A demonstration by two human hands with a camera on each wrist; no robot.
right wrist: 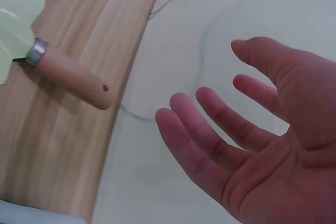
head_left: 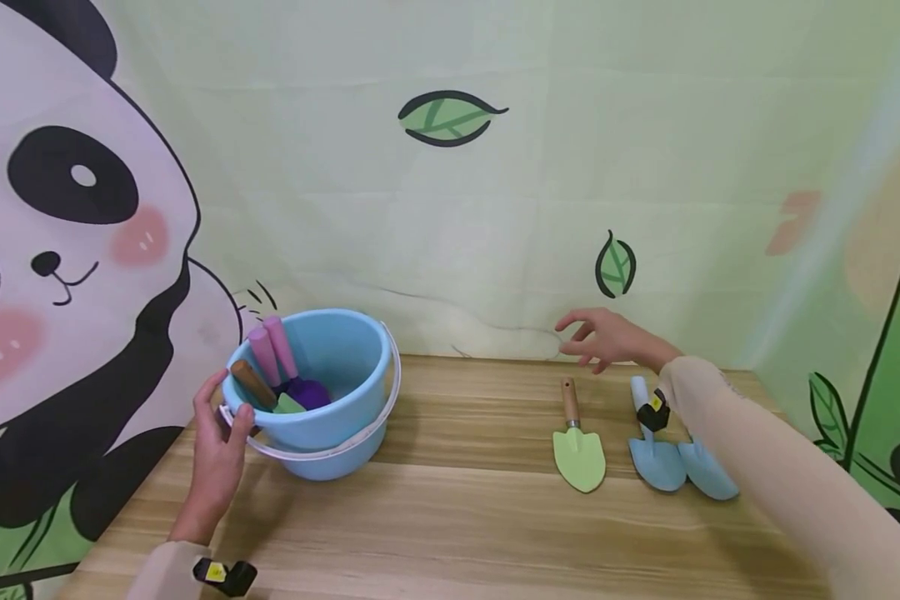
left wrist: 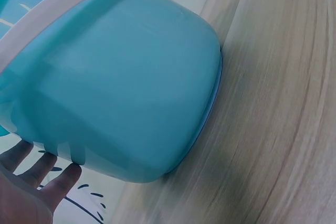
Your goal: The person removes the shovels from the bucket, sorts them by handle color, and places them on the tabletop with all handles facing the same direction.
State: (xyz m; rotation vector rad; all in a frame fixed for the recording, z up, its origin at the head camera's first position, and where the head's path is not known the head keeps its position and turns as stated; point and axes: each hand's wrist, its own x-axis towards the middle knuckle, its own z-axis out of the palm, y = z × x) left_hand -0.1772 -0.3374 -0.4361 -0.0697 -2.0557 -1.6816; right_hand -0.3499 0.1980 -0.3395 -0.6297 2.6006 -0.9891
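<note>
A light blue bucket (head_left: 322,433) with a white handle stands on the left of the table. My left hand (head_left: 221,450) holds its left side, thumb near the rim; in the left wrist view the fingertips (left wrist: 65,179) lie against the bucket wall. Inside are two tools with pink handles (head_left: 273,350), a purple blade (head_left: 309,393) and a brown handle (head_left: 252,385) with a green part. My right hand (head_left: 607,337) hovers with spread fingers beyond the wooden handle of a light green trowel (head_left: 579,458). In the right wrist view nothing is in that hand.
Two blue hand shovels (head_left: 658,465) lie side by side right of the green trowel, partly under my right forearm (head_left: 765,475). A fabric backdrop (head_left: 450,250) with a panda and leaves rises along the back edge of the wooden table (head_left: 450,533).
</note>
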